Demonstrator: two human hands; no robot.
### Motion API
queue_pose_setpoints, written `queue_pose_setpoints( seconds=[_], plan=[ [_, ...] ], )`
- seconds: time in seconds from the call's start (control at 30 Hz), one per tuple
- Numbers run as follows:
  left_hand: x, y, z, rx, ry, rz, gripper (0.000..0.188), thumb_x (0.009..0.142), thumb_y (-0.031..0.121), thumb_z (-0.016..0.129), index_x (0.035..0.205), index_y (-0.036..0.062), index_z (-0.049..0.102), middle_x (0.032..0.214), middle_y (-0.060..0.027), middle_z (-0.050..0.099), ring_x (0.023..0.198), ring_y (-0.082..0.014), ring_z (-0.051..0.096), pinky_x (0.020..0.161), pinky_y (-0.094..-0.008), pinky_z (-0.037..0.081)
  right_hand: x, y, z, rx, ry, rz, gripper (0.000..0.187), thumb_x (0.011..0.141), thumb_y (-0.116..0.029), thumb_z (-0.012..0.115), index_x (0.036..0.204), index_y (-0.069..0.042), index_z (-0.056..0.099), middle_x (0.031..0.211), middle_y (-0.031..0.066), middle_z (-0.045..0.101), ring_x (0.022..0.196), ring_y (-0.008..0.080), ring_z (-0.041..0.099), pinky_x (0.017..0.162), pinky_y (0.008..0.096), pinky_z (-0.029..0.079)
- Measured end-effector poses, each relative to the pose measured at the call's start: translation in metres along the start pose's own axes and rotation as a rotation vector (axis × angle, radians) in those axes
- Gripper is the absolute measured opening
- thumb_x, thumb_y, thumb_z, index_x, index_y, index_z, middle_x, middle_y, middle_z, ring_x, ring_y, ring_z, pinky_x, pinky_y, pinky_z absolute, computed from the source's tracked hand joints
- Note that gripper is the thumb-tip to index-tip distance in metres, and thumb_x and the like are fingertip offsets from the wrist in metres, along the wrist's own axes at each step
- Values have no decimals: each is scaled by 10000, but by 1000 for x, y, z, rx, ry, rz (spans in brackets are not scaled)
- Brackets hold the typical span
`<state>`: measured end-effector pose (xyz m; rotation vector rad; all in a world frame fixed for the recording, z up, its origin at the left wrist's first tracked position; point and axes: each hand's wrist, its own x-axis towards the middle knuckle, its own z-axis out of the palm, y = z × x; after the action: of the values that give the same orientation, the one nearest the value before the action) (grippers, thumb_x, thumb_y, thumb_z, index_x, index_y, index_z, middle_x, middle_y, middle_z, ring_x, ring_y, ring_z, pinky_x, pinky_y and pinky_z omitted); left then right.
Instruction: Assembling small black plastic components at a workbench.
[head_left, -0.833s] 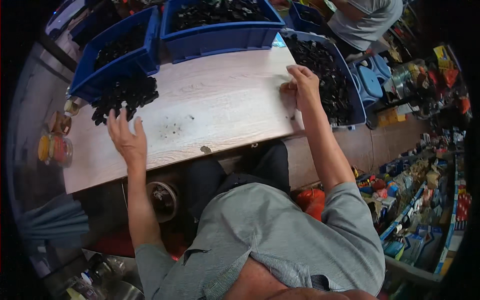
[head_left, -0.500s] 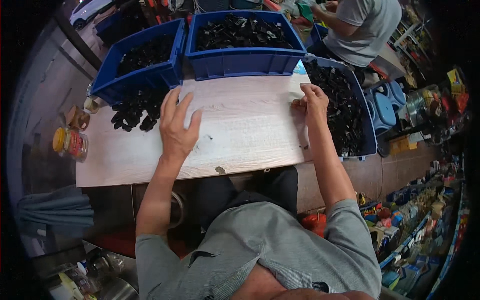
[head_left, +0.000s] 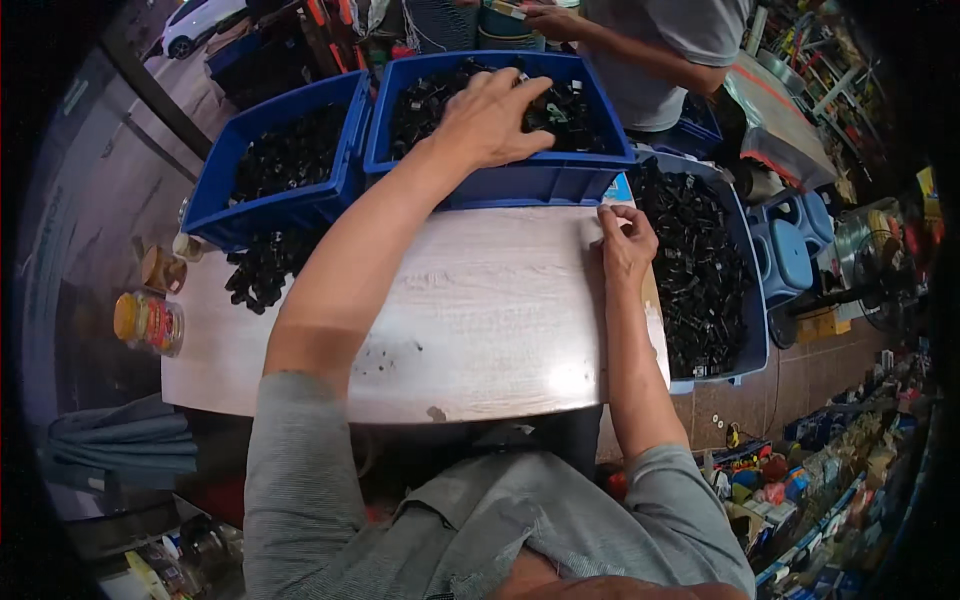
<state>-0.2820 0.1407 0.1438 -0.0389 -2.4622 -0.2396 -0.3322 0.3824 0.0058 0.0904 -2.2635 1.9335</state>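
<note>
Biggest thing first: a pale wood-grain tabletop (head_left: pixel 490 300) is stretched across the middle of the frame. A wide blue-grey plastic tub (head_left: pixel 748 262) is parked beside it at the right, probably so it can be reached without much leaning. Along the far edge, a deep-blue rectangular plastic centre bin (head_left: pixel 530 186) and a matching deep-blue left bin (head_left: pixel 285 208) are set side by side, likely so the near side isn't blocked.

The left hand (head_left: pixel 490 118) is held palm-down over the centre bin, fingers spread wide, seemingly so a bunch could be covered at once; whether anything's gripped can't be told. The right hand (head_left: pixel 628 245) is kept at the tabletop's right edge, fingers curled with thumb and fingertip close together; it can't be made out whether anything's pinched.

A clear jar with a yellow lid (head_left: pixel 150 322) is tucked at far left, presumably out of the way. Smallest: the small black plastic parts (head_left: pixel 262 278), heaped in both bins and the tub, with a loose pile left below the left bin.
</note>
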Motion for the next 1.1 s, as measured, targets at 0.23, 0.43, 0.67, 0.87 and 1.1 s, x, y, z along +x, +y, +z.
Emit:
queue_pose_setpoints(
  seconds=[0.23, 0.43, 0.67, 0.87, 1.1],
  plan=[
    [56, -2, 64, 139, -514, -72, 892, 753, 642, 766, 1524, 314, 460, 1518, -201, 452, 1379, -480, 421, 1116, -596, 395, -5, -7, 0, 117, -34, 60, 229, 844, -162, 822, 956, -3, 702, 650, 13, 600, 491, 85, 539, 472, 244, 410],
    [59, -7, 72, 266, -516, -148, 761, 736, 403, 721, 1470, 308, 542, 1350, -179, 594, 1297, -488, 509, 1019, -576, 479, 3, 8, -2, 124, -22, 17, 217, 853, -164, 816, 959, -6, 713, 640, -41, 530, 551, 49, 442, 515, 225, 356],
    [46, -8, 63, 200, -624, -276, 688, 758, 405, 688, 1425, 289, 572, 1401, -196, 536, 1276, -505, 537, 1018, -563, 483, -3, -4, 2, 127, -46, 97, 215, 855, -156, 817, 959, 2, 715, 638, -44, 532, 552, 46, 453, 515, 227, 359],
    [39, -13, 64, 215, -544, -195, 687, 734, 313, 718, 1409, 303, 586, 1336, -154, 597, 1238, -460, 582, 989, -547, 513, -1, 4, 1, 82, -69, 14, 216, 866, -173, 814, 975, -20, 707, 644, 3, 596, 492, 84, 547, 467, 239, 408],
    [38, -12, 60, 188, -526, -149, 581, 765, 201, 666, 1337, 297, 634, 1265, -132, 651, 1168, -354, 652, 953, -507, 549, 6, 18, 0, 40, -9, -89, 157, 856, -151, 808, 935, -41, 729, 636, -27, 580, 521, 52, 501, 481, 234, 376]
  ],
)
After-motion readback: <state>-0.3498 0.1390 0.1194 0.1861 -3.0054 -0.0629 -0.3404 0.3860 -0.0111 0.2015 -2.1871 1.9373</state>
